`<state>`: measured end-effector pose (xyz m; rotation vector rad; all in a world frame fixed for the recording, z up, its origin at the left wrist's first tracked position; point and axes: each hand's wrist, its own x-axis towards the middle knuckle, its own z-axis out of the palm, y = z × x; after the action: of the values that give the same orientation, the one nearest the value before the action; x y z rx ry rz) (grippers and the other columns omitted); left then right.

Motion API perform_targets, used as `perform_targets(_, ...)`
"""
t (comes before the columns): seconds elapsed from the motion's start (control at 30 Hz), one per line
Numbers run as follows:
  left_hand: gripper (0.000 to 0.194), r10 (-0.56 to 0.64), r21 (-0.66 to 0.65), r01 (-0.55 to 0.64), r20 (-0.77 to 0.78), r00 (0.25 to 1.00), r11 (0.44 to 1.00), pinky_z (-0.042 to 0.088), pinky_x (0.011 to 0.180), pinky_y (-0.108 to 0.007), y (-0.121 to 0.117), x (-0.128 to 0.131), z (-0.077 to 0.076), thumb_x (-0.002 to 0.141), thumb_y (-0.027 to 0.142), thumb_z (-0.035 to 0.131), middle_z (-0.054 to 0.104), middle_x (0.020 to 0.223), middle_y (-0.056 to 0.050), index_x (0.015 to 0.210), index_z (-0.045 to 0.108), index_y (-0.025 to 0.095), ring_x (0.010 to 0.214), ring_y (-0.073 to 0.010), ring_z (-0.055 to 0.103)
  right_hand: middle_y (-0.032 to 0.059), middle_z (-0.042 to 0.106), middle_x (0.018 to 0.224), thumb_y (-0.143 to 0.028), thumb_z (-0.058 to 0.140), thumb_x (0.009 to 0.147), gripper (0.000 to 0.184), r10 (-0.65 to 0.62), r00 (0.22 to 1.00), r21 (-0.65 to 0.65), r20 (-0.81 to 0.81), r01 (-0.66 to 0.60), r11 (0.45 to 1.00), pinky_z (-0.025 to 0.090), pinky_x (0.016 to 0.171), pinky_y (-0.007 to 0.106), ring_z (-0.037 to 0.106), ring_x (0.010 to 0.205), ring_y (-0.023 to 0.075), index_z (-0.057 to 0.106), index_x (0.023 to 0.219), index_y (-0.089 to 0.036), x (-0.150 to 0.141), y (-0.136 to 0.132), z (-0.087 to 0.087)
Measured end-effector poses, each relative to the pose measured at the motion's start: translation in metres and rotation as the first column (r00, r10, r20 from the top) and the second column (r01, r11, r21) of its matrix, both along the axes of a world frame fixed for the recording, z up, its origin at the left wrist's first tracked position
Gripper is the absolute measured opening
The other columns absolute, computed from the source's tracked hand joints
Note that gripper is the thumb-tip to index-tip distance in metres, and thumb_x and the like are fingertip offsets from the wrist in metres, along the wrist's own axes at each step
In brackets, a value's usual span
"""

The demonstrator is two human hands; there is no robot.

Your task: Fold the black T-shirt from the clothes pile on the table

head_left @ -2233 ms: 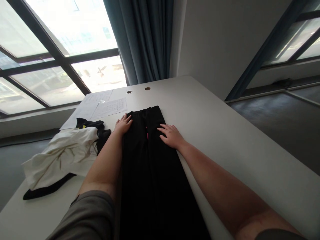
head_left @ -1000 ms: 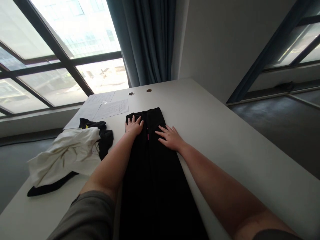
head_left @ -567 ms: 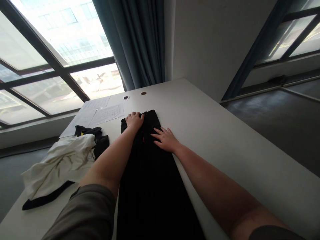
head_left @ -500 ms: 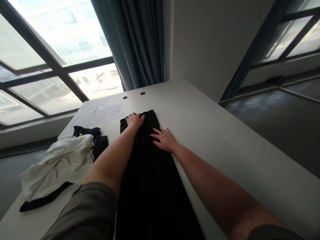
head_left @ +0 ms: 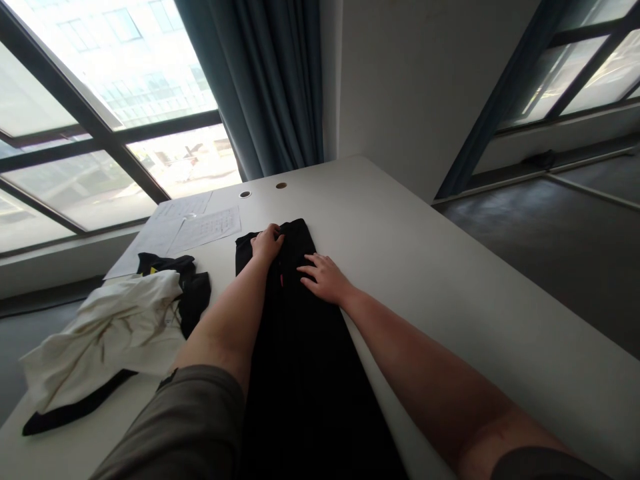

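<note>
Black trousers [head_left: 310, 373] lie lengthwise on the white table [head_left: 425, 280], the waist end away from me and the near end running out of view at the bottom. A small red mark shows near their middle line. At the waist end, my left hand [head_left: 267, 244] has its fingers bent together on the cloth, seeming to pinch it; the fingertips are partly hidden. My right hand [head_left: 325, 277] rests on the right edge of the trousers, palm down with the fingers spread.
Left of the trousers lies a crumpled cream garment [head_left: 120, 320] with a black band, beside a bunched black cloth [head_left: 194, 293]. Papers [head_left: 207, 230] lie at the far left, near two round table holes. A window and a blue curtain [head_left: 270, 87] stand behind.
My left hand's fingers have drawn closer together at the waist end. My right hand still lies spread on the trousers. The whole view has shifted slightly.
</note>
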<state>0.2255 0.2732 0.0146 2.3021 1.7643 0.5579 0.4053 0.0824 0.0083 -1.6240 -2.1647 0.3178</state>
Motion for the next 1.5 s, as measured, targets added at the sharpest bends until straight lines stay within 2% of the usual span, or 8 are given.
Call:
perform_targets(0.37, 0.019, 0.100, 0.092, -0.096, -0.034, 0.994, 0.991, 0.040, 0.099, -0.051, -0.007, 0.002, 0.000, 0.093, 0.030, 0.056, 0.069, 0.119, -0.009, 0.110, 0.064, 0.028, 0.119, -0.0344, 0.058, 0.0096, 0.047, 0.161, -0.043, 0.055, 0.102, 0.044, 0.005, 1.000, -0.016, 0.026, -0.004, 1.000, 0.024, 0.126, 0.054, 0.033, 0.153, 0.0327, 0.066, 0.141, -0.027, -0.002, -0.002, 0.005)
perform_targets(0.47, 0.023, 0.057, 0.131, -0.044, -0.090, 0.994, 0.990, 0.036, 0.104, -0.053, -0.013, 0.004, 0.002, 0.094, 0.027, 0.055, 0.061, 0.134, -0.012, 0.114, 0.067, 0.028, 0.129, -0.0374, 0.050, 0.0097, 0.041, 0.165, -0.043, 0.056, 0.101, 0.048, 0.021, 0.997, -0.055, 0.069, -0.017, 0.998, 0.021, 0.126, 0.058, 0.030, 0.155, 0.0340, 0.061, 0.147, -0.028, -0.003, -0.002, 0.004)
perform_targets(0.6, 0.035, -0.081, 0.162, 0.101, -0.129, 0.988, 0.982, 0.032, 0.110, -0.051, -0.018, 0.006, 0.003, 0.095, 0.016, 0.047, 0.066, 0.133, -0.006, 0.111, 0.074, 0.032, 0.128, -0.0325, 0.054, 0.0087, 0.036, 0.168, -0.044, 0.056, 0.101, 0.052, 0.026, 0.995, -0.076, 0.099, -0.018, 0.997, 0.019, 0.127, 0.058, 0.027, 0.157, 0.0337, 0.057, 0.151, -0.029, -0.003, -0.004, 0.005)
perform_targets(0.83, 0.036, -0.068, 0.139, 0.088, -0.140, 0.988, 0.986, 0.041, 0.106, -0.043, -0.013, 0.005, 0.002, 0.092, 0.019, 0.050, 0.072, 0.130, -0.005, 0.114, 0.077, 0.027, 0.119, -0.0282, 0.064, 0.0088, 0.036, 0.168, -0.043, 0.056, 0.101, 0.052, 0.025, 0.995, -0.070, 0.092, -0.018, 0.997, 0.019, 0.127, 0.057, 0.027, 0.157, 0.0336, 0.057, 0.151, -0.029, -0.004, -0.003, 0.006)
perform_targets(1.0, 0.035, -0.078, 0.156, 0.115, -0.227, 0.971, 0.981, 0.036, 0.114, -0.045, -0.024, 0.013, 0.006, 0.097, 0.025, 0.047, 0.073, 0.130, -0.007, 0.116, 0.076, 0.024, 0.121, -0.0274, 0.064, 0.0090, 0.037, 0.167, -0.044, 0.057, 0.101, 0.052, 0.033, 0.996, -0.069, 0.089, -0.027, 0.997, 0.020, 0.126, 0.058, 0.027, 0.156, 0.0341, 0.057, 0.150, -0.029, -0.003, -0.002, 0.001)
perform_targets(1.1, 0.043, -0.138, 0.167, 0.182, -0.247, 0.959, 0.969, 0.029, 0.121, -0.048, -0.033, 0.019, 0.004, 0.104, 0.037, 0.039, 0.061, 0.150, -0.008, 0.131, 0.070, 0.025, 0.141, -0.0280, 0.051, 0.0096, 0.040, 0.165, -0.042, 0.060, 0.099, 0.049, 0.028, 0.998, -0.039, 0.064, -0.026, 0.999, 0.020, 0.125, 0.060, 0.029, 0.155, 0.0350, 0.060, 0.146, -0.028, -0.003, -0.001, -0.002)
perform_targets(1.23, 0.059, -0.205, -0.052, 0.198, -0.256, 0.945, 0.979, 0.025, 0.125, -0.047, -0.032, 0.019, -0.002, 0.108, 0.048, 0.025, 0.031, 0.170, -0.006, 0.159, 0.042, 0.026, 0.158, -0.0242, 0.027, 0.0111, 0.058, 0.148, -0.031, 0.064, 0.095, 0.035, -0.002, 0.998, 0.055, -0.063, 0.005, 0.998, 0.031, 0.122, 0.053, 0.048, 0.141, 0.0296, 0.069, 0.128, -0.023, -0.001, 0.001, -0.003)
perform_targets(1.5, 0.072, -0.225, -0.204, 0.168, -0.305, 0.925, 0.964, 0.011, 0.129, -0.053, -0.016, 0.023, -0.001, 0.104, 0.058, 0.025, 0.010, 0.175, -0.009, 0.166, 0.026, 0.021, 0.162, -0.0270, 0.007, 0.0121, 0.063, 0.130, -0.023, 0.067, 0.090, 0.019, -0.016, 0.995, 0.141, -0.102, 0.030, 0.989, 0.041, 0.115, 0.041, 0.058, 0.122, 0.0265, 0.074, 0.107, -0.019, 0.001, 0.003, -0.003)
